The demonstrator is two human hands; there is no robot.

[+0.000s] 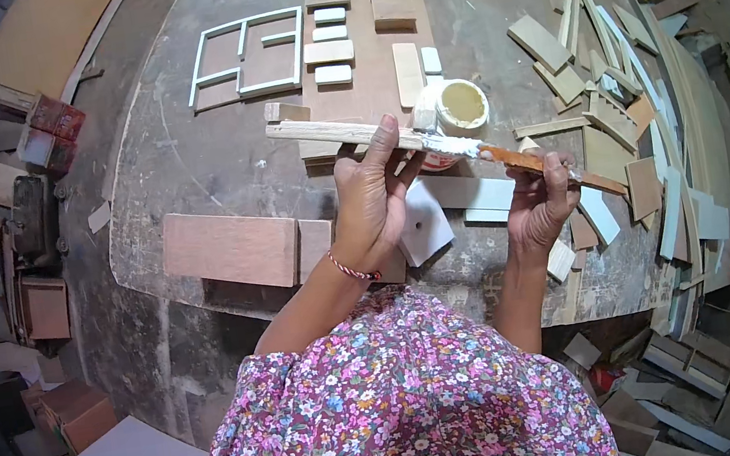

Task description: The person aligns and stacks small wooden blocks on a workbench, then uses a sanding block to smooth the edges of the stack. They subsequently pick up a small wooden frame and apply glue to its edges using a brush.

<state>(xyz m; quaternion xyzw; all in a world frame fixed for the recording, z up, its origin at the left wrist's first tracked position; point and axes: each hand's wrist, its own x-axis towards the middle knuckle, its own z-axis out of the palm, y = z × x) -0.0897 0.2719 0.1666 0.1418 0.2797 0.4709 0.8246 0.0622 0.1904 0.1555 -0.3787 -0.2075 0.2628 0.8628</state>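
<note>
Above the worktable my left hand grips a pale wooden strip between thumb and fingers. The strip slants down to the right, and white paste coats its right end. In my right hand is a thin orange-brown wooden stick, its left tip against the pasted end. Right behind the strip stands an open white tub holding a cream-coloured substance; the strip hides part of its lower side. A white square piece with a small hole lies beneath my hands.
A white partitioned frame lies at the far left beside a brown board bearing several small blocks. A reddish wooden block rests near the front edge. Wood offcuts crowd the right side. Boxes and scraps lie on the floor.
</note>
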